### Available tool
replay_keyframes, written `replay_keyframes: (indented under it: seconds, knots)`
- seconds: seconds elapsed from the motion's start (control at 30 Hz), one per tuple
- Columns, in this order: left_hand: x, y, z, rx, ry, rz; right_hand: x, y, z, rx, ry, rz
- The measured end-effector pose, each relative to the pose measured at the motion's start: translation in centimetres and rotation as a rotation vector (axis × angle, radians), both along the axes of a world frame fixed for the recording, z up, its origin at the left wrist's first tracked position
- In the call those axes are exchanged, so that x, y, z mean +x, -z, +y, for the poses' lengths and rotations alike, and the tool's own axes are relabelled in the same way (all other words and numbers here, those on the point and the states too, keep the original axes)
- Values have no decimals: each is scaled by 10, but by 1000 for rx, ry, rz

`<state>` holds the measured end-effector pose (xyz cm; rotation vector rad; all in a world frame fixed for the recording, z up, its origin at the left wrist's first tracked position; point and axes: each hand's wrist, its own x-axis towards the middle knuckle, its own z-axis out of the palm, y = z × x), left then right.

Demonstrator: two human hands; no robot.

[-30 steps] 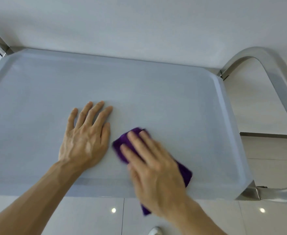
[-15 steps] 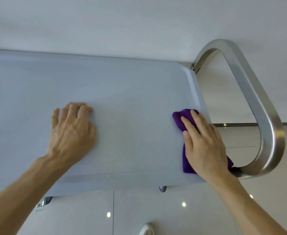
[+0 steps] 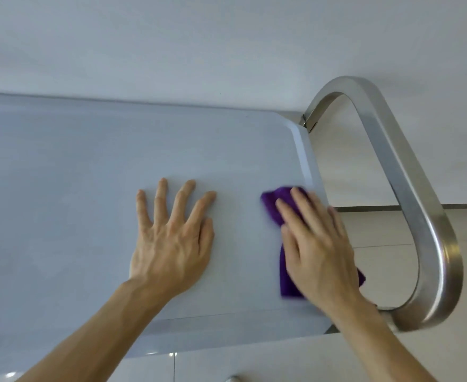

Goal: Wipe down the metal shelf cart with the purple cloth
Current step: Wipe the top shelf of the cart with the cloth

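The metal shelf cart's top tray (image 3: 75, 175) is a flat grey surface with a raised rim and fills the left and middle of the view. The purple cloth (image 3: 272, 206) lies on the tray's right end, close to the right rim. My right hand (image 3: 317, 244) presses flat on the cloth and covers most of it; cloth shows beyond the fingertips and beside the palm. My left hand (image 3: 171, 238) rests flat on the bare tray with fingers spread, a little left of the cloth.
The cart's curved steel handle (image 3: 419, 205) loops out past the tray's right end. A pale wall stands directly behind the cart. Glossy light floor tiles (image 3: 392, 257) show to the right and below the near rim.
My left hand has slid right along the tray and spread its fingers. My right hand with the cloth stays at the right end, blurred by motion along the rim.
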<state>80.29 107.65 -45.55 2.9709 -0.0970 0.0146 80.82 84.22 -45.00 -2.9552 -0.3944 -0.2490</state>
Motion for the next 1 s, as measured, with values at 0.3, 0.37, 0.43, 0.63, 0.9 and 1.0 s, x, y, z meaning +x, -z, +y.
replay_keyframes:
  seconds: [0.3,0.37,0.43,0.63,0.9,1.0]
  knots:
    - [7,-1,-5,25,-32,44,121,2,81,6,33,12]
    - [7,-2,-5,38,-26,59,104,4,87,18,-205,-19]
    - [7,-3,-5,36,-17,66,93,6,77,38,-344,-46]
    - [6,0,-4,12,-7,35,147,1,41,0,220,-64]
    - [7,1,-4,21,-5,47,182,4,83,-11,245,-51]
    - [6,1,-4,34,-7,49,166,4,85,-9,6,-76]
